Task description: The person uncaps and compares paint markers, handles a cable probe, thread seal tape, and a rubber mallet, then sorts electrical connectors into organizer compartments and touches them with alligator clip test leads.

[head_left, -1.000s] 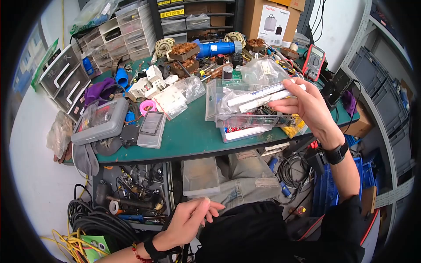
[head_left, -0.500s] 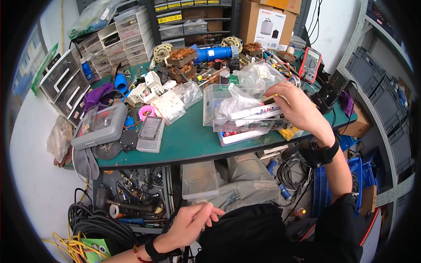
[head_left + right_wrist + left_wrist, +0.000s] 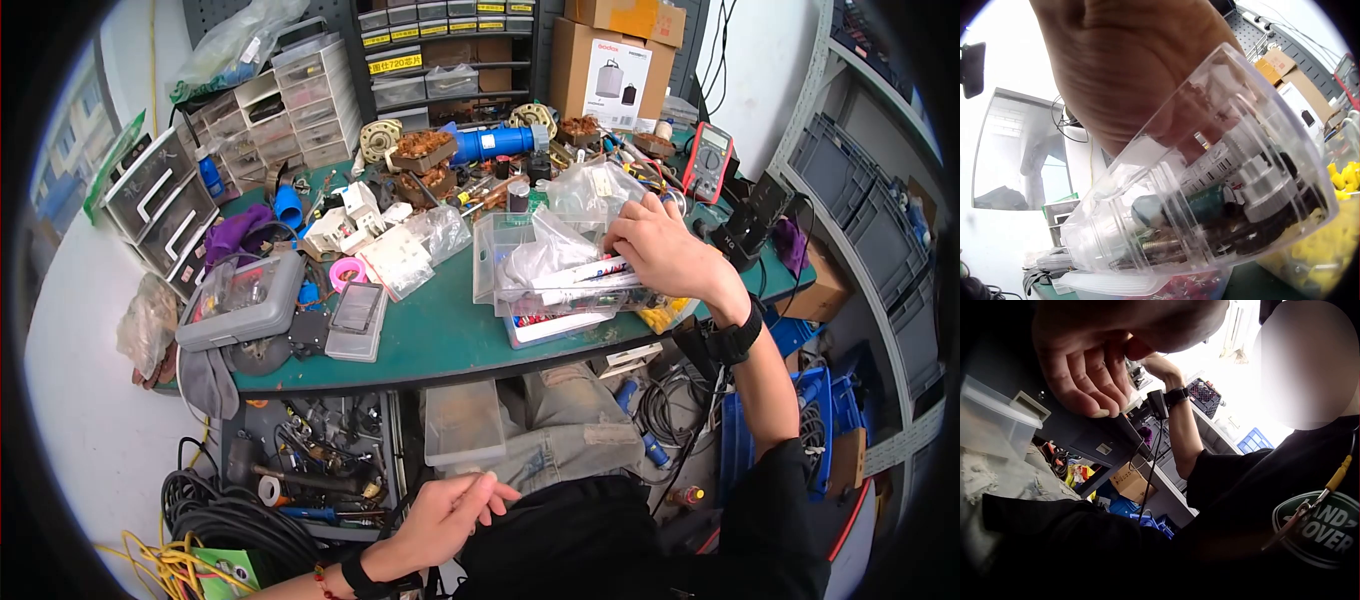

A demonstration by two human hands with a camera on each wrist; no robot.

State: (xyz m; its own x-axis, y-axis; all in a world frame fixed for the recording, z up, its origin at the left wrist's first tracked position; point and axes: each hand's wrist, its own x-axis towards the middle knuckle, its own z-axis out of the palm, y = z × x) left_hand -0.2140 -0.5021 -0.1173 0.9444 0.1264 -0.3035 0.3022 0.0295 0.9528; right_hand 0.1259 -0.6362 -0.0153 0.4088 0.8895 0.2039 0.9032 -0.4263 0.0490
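My right hand [image 3: 665,250] reaches down into a clear plastic box [image 3: 484,262] on the green table, fingers bent among the contents; whether they grip anything is hidden. Two white pens [image 3: 580,275], one lettered in blue and red, lie in the box beside a crumpled clear bag [image 3: 540,250]. Seen from the right wrist, the hand [image 3: 1147,69] is behind the box's clear wall [image 3: 1166,206], close to a barcode label [image 3: 1210,170] and a green cylinder [image 3: 1210,203]. Above my lap my left hand [image 3: 450,515] hangs empty, its fingers [image 3: 1088,378] loosely curled.
An empty-looking clear container [image 3: 463,420] rests on my lap. A tray of red parts [image 3: 560,328] sits under the box, with a bag of yellow parts [image 3: 665,315] to its right. Further off are a multimeter [image 3: 710,160], a grey case [image 3: 240,300] and an open drawer of tools [image 3: 320,450].
The white pens have gone from being held up over the box to lying in it. My right hand has moved down and its fingers now reach inside. My left hand is nearly still.
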